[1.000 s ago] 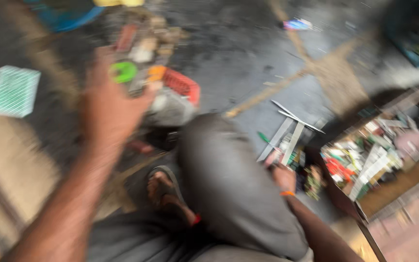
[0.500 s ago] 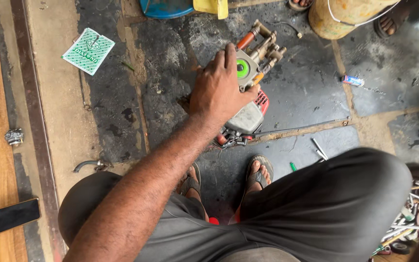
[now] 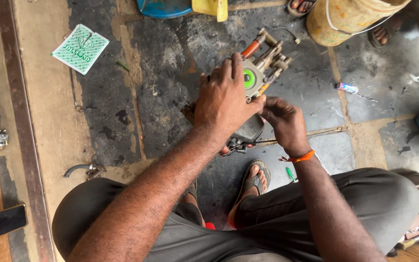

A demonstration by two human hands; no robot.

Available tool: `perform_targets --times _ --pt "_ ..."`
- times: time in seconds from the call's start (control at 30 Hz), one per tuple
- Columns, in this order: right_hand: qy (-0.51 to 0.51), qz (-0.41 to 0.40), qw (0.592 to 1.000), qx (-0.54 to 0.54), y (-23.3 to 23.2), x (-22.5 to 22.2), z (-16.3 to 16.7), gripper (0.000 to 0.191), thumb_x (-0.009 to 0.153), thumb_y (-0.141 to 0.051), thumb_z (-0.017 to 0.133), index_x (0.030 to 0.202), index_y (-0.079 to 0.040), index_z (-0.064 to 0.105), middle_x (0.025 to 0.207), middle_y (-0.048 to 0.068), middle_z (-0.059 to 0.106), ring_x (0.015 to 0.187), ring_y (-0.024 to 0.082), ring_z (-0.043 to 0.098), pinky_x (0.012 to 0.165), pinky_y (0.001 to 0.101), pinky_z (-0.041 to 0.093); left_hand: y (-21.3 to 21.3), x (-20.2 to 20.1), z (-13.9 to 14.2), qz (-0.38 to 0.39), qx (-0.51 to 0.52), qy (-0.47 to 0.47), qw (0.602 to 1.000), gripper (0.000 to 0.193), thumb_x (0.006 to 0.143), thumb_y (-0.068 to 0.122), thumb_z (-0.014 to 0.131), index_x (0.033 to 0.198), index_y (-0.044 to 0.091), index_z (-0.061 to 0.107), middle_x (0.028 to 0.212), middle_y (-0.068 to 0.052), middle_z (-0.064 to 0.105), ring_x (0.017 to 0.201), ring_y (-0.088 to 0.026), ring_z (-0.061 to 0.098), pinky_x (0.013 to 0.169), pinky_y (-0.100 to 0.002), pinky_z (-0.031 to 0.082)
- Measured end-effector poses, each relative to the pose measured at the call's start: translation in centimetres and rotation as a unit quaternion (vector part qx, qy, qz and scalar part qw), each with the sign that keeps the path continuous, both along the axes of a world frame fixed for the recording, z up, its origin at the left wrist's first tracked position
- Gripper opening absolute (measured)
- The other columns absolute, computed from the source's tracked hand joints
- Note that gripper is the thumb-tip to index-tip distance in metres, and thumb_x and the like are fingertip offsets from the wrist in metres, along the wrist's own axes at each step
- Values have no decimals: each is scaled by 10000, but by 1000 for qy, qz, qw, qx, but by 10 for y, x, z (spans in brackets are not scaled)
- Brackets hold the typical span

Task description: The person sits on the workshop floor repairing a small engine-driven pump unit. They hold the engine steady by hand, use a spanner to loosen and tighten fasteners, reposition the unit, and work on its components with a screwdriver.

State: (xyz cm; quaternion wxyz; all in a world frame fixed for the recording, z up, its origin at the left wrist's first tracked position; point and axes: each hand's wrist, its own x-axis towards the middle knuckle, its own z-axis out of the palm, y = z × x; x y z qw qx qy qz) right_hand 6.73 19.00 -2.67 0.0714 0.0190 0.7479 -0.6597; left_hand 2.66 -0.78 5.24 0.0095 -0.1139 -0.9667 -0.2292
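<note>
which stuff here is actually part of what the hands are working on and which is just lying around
In hand:
- small engine unit with green disc, on the floor
- left hand pressing on top of it
- right hand pinching at its side

Lying about:
- green-and-white packet
- yellow bucket
- small tube
- green screwdriver
- bent metal part

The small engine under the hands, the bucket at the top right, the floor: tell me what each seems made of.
Small engine: looks like dull, grimy metal, with a green disc and orange part that seem plastic. Left hand rests on it; right hand touches its side.
Bucket: probably plastic, yellowish and stained.
Floor: apparently stone or concrete slabs, oil-blackened.
</note>
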Motion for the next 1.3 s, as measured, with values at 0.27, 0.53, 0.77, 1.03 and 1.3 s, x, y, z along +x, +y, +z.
perform_targets --times 0.27,0.53,0.77,1.03,1.3 --pt "32 10 990 136 -2 -3 -14 174 962 -10 725 1137 -20 726 1004 8 748 907 59 630 819 260 546 -6 -2 0 -7 2 -4 1000 1137 765 625 813 1492 -53 261 1325 -230 533 1176 -359 618 1074 -662 412" --pt "50 28 968 243 -9 -2 2 205 922 -2 739 1124 -22 709 1021 28 761 956 107 727 825 288 571 -2 2 -1 1 -17 10 1000 1099 796 628 785 1487 -53 268 1323 -232 538 1203 -355 615 1074 -635 433" --pt "68 34 961 265 -11 -4 10 259 873 28 741 1125 -4 688 1080 73 731 1035 163 754 880 322 620 -1 0 0 -4 -24 12 1000 1113 799 646 785 1490 -55 265 1334 -246 526 1226 -366 601 1069 -626 441" --pt "79 39 952 292 -13 -5 9 254 907 -22 761 1150 -32 687 1089 82 757 1035 189 757 866 344 621 2 1 -3 -3 -20 19 1000 1104 795 634 786 1492 -52 274 1371 -249 513 1255 -377 587 1077 -629 435" --pt "43 82 965 245 -1 -7 8 369 885 -48 743 1243 -46 654 1130 54 749 1045 157 719 898 348 576 4 -1 -5 0 -22 17 1000 1107 798 643 782 1494 -46 266 1386 -267 495 1271 -412 562 1076 -627 419"
